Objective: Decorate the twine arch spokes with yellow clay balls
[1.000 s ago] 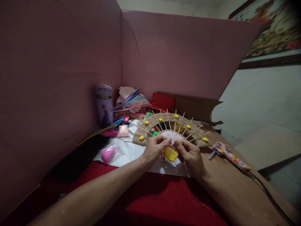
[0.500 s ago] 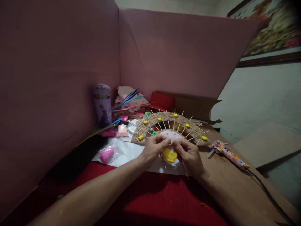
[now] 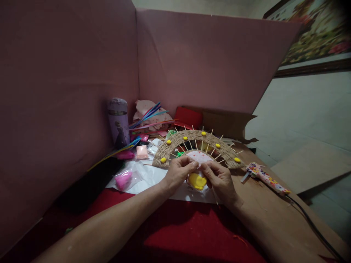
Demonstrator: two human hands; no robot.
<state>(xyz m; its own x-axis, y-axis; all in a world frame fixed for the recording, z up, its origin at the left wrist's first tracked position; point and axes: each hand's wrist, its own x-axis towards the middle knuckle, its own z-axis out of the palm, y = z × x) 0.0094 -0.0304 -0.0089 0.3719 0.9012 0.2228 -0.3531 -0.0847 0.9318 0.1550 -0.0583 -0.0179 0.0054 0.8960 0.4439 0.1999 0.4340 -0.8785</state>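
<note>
My left hand [image 3: 179, 171] and my right hand [image 3: 219, 179] are both closed, thumbs and fingers pinching close together at the top of a clear plastic bag. A lump of yellow clay [image 3: 197, 181] shows in the bag, just below my fingertips. Right behind my hands is a fan-shaped woven twine arch [image 3: 192, 136], threaded on thin wooden sticks and dotted with several yellow clay discs. Its pale half-round centre [image 3: 199, 156] has small reddish dots and is partly hidden by my fingers. A thin stick [image 3: 215, 197] juts out below my right hand.
A glue gun [image 3: 267, 179] with a patterned cover and black cord lies on the right. Left are a bag of pink clay [image 3: 123, 179], a peach clay packet [image 3: 142, 152], pipe cleaners [image 3: 149, 115] and a purple flask [image 3: 119, 122]. Pink panels [image 3: 214, 65] stand behind.
The view has shifted very slightly. Both hands keep their pinch at the bag, with only tiny finger movement.
</note>
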